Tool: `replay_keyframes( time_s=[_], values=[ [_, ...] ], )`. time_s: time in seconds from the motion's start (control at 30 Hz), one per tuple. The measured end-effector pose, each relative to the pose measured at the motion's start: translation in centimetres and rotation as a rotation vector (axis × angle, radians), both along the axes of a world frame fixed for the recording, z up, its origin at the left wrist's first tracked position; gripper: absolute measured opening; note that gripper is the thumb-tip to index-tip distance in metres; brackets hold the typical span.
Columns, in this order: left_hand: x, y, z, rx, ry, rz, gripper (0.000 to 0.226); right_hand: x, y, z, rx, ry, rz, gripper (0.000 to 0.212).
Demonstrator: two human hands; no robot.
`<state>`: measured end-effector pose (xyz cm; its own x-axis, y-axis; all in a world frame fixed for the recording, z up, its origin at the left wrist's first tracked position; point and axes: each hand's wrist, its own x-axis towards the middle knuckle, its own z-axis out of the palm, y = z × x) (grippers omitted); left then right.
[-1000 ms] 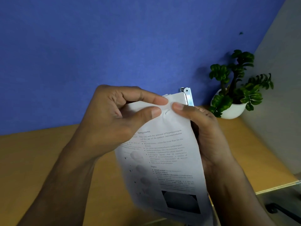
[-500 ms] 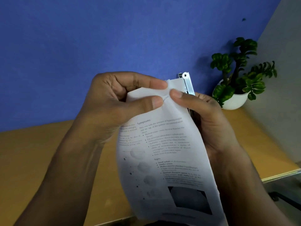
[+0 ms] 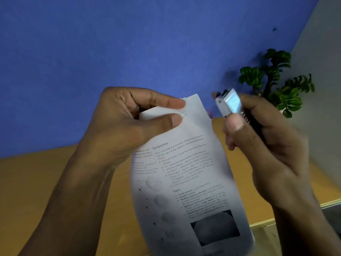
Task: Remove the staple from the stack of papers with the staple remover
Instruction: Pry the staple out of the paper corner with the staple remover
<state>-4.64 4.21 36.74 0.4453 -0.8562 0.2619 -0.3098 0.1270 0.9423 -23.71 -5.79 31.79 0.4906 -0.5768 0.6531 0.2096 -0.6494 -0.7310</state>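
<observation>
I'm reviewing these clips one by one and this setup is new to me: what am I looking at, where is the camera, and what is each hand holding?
There is no machine here: a person works bare-handed, filmed by one wide-angle camera worn on the head, looking down at the hands. The left hand pinches the top corner of a stack of papers, a printed page in front, close to a small staple. The right hand grips a metal staple remover, held apart from the paper. Behind are a wooden desk, a blue wall and a potted plant.

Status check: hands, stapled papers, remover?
Left hand pinches white printed paper stack at top corner, beside staple. Right hand grips silver metal staple remover, apart from paper. Nothing between them.
</observation>
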Motion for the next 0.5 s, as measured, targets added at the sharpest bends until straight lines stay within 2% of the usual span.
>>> replay_keyframes(
  time_s=[0.1, 0.17, 0.33, 0.5],
  values=[
    [-0.1, 0.0, 0.2, 0.000, -0.015, 0.002, 0.022, -0.4, 0.5, -0.1, -0.211, 0.145, -0.096, 0.032],
    [0.0, 0.1, 0.4, -0.007, -0.017, -0.007, 0.023, -0.4, 0.6, -0.3, -0.263, 0.197, -0.128, 0.036],
    [0.1, 0.1, 0.5, -0.038, 0.017, -0.036, 0.022, -0.2, 0.4, -0.8, -0.314, 0.175, -0.164, 0.034],
    [-0.1, 0.1, 0.5, -0.040, 0.075, -0.071, 0.023, -0.5, 0.7, -1.0, -0.232, 0.099, -0.203, 0.024]
  ],
)
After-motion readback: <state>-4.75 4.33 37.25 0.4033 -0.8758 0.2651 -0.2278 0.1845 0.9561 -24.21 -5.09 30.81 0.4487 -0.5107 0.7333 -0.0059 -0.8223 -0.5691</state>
